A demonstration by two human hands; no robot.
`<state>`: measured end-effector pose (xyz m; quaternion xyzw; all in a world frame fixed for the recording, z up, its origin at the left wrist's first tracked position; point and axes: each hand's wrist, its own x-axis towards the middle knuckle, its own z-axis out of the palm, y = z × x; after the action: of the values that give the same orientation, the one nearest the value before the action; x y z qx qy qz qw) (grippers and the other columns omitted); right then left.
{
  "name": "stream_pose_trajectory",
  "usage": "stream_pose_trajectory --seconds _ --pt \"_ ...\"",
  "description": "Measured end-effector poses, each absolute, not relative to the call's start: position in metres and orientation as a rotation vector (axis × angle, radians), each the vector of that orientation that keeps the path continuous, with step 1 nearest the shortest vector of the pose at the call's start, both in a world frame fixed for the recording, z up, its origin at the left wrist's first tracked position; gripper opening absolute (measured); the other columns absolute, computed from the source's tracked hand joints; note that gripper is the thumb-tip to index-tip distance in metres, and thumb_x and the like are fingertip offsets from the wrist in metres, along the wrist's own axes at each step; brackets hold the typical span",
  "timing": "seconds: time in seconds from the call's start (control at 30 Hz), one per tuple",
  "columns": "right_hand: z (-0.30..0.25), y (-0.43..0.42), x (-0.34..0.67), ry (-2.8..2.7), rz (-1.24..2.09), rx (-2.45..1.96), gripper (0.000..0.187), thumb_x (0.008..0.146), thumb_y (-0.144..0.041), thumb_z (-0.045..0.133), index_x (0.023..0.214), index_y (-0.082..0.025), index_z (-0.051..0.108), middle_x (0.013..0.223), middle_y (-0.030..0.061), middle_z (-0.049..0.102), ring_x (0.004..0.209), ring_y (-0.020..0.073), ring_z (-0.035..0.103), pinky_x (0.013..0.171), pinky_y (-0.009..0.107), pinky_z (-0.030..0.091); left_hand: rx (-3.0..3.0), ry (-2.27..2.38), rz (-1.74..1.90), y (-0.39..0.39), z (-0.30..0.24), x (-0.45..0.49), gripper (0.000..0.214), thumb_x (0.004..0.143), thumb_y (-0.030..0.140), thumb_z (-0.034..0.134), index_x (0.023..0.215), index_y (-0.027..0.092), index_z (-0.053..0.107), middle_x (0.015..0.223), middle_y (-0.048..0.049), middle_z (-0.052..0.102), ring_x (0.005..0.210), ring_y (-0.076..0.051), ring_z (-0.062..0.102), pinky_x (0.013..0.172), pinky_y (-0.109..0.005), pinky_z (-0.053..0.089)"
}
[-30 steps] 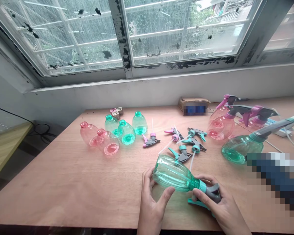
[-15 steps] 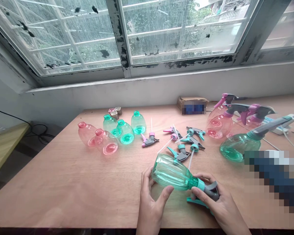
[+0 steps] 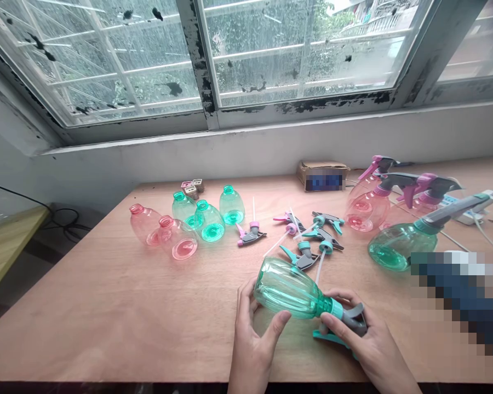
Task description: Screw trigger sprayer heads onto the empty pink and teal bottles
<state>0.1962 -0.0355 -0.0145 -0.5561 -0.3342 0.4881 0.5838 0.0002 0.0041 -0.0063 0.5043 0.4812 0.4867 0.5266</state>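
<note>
A clear green spray bottle (image 3: 290, 287) lies tilted on its side between my hands, its base to the upper left. My left hand (image 3: 257, 334) is curled around the bottle's body, thumb on the near side. At the neck sits a grey and teal trigger sprayer head (image 3: 353, 320), and my right hand (image 3: 359, 336) grips it at the collar with thumb and fingers. The teal trigger points down below the neck. Just beyond the bottle, loose trigger sprayer heads (image 3: 306, 257) in teal, pink and grey lie with their white tubes.
Open-necked green bottles (image 3: 211, 224) and pink bottles (image 3: 178, 238) stand at the left. Bottles with sprayers fitted, pink (image 3: 363, 210) and green (image 3: 402, 246), stand at the right near a power strip (image 3: 472, 213). A cardboard box (image 3: 322, 176) sits by the wall; a blurred dark object lies at right.
</note>
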Motion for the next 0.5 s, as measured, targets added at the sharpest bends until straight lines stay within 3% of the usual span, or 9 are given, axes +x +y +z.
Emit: stream_pose_trajectory --seconds 0.23,0.5 --pt "-0.0148 -0.0363 0.1970 -0.767 1.147 -1.313 0.045 0.079 -0.051 0.091 0.108 -0.023 0.074 0.080 0.0003 0.079 0.072 0.0216 0.074 0.068 0.031 0.070 1.200 1.147 1.167 0.0034 -0.0060 -0.0005 0.065 0.089 0.043 0.081 0.145 0.027 0.052 0.142 -0.0113 0.066 0.132 -0.033 0.063 0.113 -0.049 0.046" --pt "-0.0156 -0.0365 0.1971 -0.765 1.137 -1.307 0.044 0.078 -0.052 0.092 0.106 -0.023 0.075 0.081 0.0001 0.080 0.071 0.0198 0.074 0.068 0.028 0.070 1.184 1.168 1.184 0.0034 -0.0014 0.0015 0.057 0.088 0.045 0.081 0.136 0.026 0.056 0.135 -0.0106 0.069 0.128 -0.034 0.065 0.110 -0.048 0.047"
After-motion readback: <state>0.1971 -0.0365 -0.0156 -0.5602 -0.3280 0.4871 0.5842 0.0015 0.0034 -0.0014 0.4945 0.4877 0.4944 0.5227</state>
